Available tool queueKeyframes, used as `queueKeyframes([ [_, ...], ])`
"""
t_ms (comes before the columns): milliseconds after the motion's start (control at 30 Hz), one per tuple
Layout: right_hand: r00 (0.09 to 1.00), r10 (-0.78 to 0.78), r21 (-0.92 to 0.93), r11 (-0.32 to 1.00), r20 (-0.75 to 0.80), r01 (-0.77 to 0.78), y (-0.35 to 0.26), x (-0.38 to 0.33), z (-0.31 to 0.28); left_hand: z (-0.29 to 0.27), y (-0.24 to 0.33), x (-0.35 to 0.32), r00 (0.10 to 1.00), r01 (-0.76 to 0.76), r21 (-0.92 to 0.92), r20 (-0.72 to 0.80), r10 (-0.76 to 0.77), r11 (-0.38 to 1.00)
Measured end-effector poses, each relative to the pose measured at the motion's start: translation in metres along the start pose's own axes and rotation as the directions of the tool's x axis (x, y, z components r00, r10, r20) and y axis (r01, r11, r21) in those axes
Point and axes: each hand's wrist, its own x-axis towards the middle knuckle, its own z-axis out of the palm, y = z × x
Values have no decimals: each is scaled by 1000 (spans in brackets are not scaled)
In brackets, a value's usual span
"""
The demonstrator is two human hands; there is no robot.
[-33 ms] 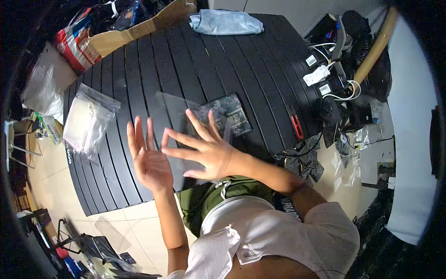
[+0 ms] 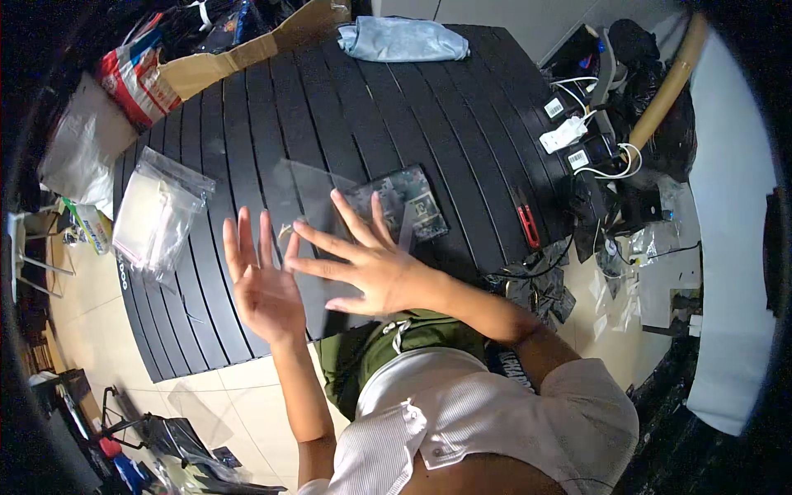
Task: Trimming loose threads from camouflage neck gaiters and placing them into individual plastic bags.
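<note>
Left hand fingers extended, right hand splayed at clear plastic sheet, probably to support it flat; patterned package rests partly behind, on table.

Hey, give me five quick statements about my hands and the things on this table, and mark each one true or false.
1. The right hand is spread open. True.
2. The left hand is clenched into a fist. False: it is open.
3. A light-blue cloth lies near the far edge of the black table. True.
4. The red tool lies left of the dark patterned package. False: it lies to the right.
5. A clear plastic bag lies left of both hands. True.
</note>
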Motion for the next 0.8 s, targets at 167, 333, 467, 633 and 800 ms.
queueKeyframes([
  [167, 999, -7, -103, 995, -52, 2, 10, 10, 5, -14, 6, 0, 998, 23, 121, -68, -15, 992],
  [333, 948, 184, -417, 907, 259, -62, 14, 26, 26, -3, 11, -17, 821, -562, 821, 569, 54, -103],
  [467, 999, -8, -360, 933, 34, 19, 31, 36, 72, 19, -10, -27, 811, -544, 838, 514, -278, -38],
  [633, 997, 23, -464, 886, 79, 16, 36, 39, 90, 7, -7, -25, 822, -510, 859, 471, -321, -44],
  [800, 996, 57, -332, 943, 69, -30, 30, 34, 82, -15, -8, -18, 772, -620, 762, 550, -318, -188],
])
